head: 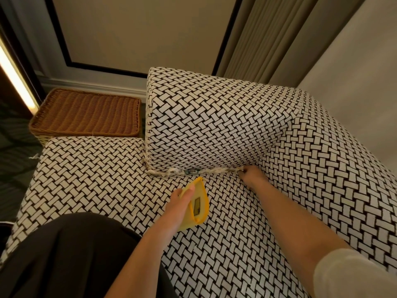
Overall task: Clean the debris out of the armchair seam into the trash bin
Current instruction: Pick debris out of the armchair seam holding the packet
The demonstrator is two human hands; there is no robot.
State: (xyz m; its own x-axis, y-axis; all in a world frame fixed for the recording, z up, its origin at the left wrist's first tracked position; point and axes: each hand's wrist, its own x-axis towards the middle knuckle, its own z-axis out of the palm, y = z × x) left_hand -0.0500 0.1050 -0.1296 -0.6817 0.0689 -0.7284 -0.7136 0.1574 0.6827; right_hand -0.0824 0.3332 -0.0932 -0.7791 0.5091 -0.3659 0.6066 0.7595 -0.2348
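View from above onto an armchair (214, 125) covered in black and white basket-weave fabric. The seam (219, 170) where the seat meets the padded arm runs across the middle of the view, from 9 o'clock toward 3 o'clock. Debris (189, 171) lies packed along this seam: pale shredded bits with a small bluish piece among them.

The right hand (253, 175) reaches in from 5 o'clock and rests at the seam, at 3 o'clock from the debris. Its fingers (245, 171) are curled down against the crease; you cannot tell whether they are pinching anything.

The left hand (180, 203) comes in from 6 o'clock and grips a flat yellow object (204, 211) bearing a small rectangular label. The thumb lies along its top, and its tip points at the debris from just below, at 6 o'clock of it, not touching.

A brown wicker bin (86, 112) stands on the floor at 10 o'clock, just beside the armchair's arm and well apart from both hands.

A dark garment (64, 254) covers the seat's edge at 7 o'clock. A pale sleeve (354, 274) shows at 4 o'clock. Pleated curtains (268, 35) hang at 1 o'clock.
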